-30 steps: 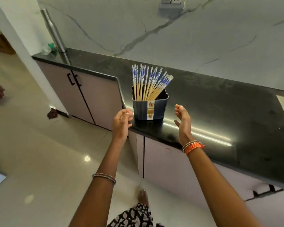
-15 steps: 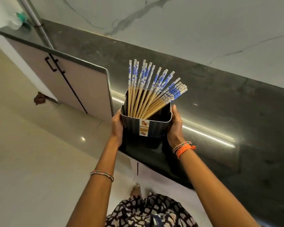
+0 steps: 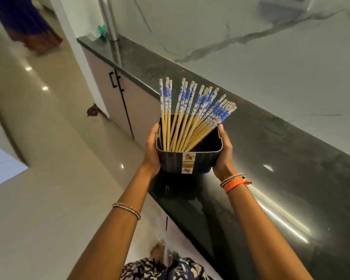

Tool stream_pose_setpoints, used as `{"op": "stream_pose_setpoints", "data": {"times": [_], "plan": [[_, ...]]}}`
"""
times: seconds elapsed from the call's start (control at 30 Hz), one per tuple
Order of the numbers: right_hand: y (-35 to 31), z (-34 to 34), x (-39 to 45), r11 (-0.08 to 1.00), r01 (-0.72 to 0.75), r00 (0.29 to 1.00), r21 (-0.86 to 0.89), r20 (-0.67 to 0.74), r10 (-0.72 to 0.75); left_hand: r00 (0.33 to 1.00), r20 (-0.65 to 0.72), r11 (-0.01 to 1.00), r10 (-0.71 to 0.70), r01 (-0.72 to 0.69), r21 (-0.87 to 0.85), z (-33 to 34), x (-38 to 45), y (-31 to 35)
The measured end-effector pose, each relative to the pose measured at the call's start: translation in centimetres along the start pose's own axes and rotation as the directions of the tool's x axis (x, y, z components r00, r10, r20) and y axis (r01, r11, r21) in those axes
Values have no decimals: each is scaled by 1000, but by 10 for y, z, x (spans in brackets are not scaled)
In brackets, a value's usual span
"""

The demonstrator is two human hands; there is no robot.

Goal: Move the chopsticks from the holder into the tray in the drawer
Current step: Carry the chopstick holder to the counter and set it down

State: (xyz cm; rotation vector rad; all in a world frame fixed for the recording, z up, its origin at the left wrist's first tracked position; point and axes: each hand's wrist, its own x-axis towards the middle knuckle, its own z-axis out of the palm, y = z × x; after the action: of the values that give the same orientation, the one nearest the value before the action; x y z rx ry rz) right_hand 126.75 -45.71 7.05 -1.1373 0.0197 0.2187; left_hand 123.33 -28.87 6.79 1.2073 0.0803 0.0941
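Note:
A dark ribbed holder with a small label on its front is gripped from both sides. My left hand clasps its left wall and my right hand its right wall. The holder is lifted slightly above the black countertop, near the corner. Several wooden chopsticks with blue-and-white patterned tops stand fanned out inside it, leaning to the right. No drawer or tray is in view.
Pale cabinet doors with black handles run under the counter on the left. A marble wall rises behind the counter. A metal pipe stands at the far counter end. Glossy floor lies to the left; a person's clothing shows top left.
My hands went from open beside the holder to gripping both its sides. The holder has since risen off the counter and come closer to me.

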Motion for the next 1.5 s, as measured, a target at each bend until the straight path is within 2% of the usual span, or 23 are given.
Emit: {"op": "stream_pose_setpoints", "data": {"times": [0.2,0.37,0.57,0.7,0.77,0.9,0.97,1.03,1.13,1.23,1.37,1.5], "plan": [[46,42,1,980,-188,957,-67,211,198,963,-267,996,19,-41,-78,-52,-52,-8],[103,109,-20,929,-287,844,-235,397,361,847,-527,989,75,-132,-72,-111,-125,3],[176,200,-99,863,-261,618,-432,612,493,581,-806,966,110,-253,-50,-180,-250,10],[223,265,-181,830,-242,424,-503,714,557,414,-900,948,134,-319,-6,-222,-351,22],[249,302,-233,806,-248,318,-537,741,591,306,-940,942,150,-332,42,-243,-412,27],[305,365,-344,761,-298,127,-577,766,630,61,-982,941,180,-302,154,-275,-533,37],[329,392,-407,725,-319,4,-610,765,645,-66,-977,937,204,-277,215,-286,-596,43],[350,416,-464,690,-331,-127,-644,755,643,-161,-962,928,221,-268,258,-292,-650,49],[372,455,-546,679,-272,-297,-682,731,615,-350,-920,924,174,-266,276,-302,-725,57],[388,495,-614,675,-188,-405,-713,683,608,-508,-850,910,137,-274,310,-317,-784,65],[418,543,-685,697,-158,-555,-699,647,523,-625,-767,901,144,-237,363,-350,-848,79],[456,601,-763,665,-205,-622,-719,620,479,-708,-697,870,117,-266,416,-391,-912,106]]}}
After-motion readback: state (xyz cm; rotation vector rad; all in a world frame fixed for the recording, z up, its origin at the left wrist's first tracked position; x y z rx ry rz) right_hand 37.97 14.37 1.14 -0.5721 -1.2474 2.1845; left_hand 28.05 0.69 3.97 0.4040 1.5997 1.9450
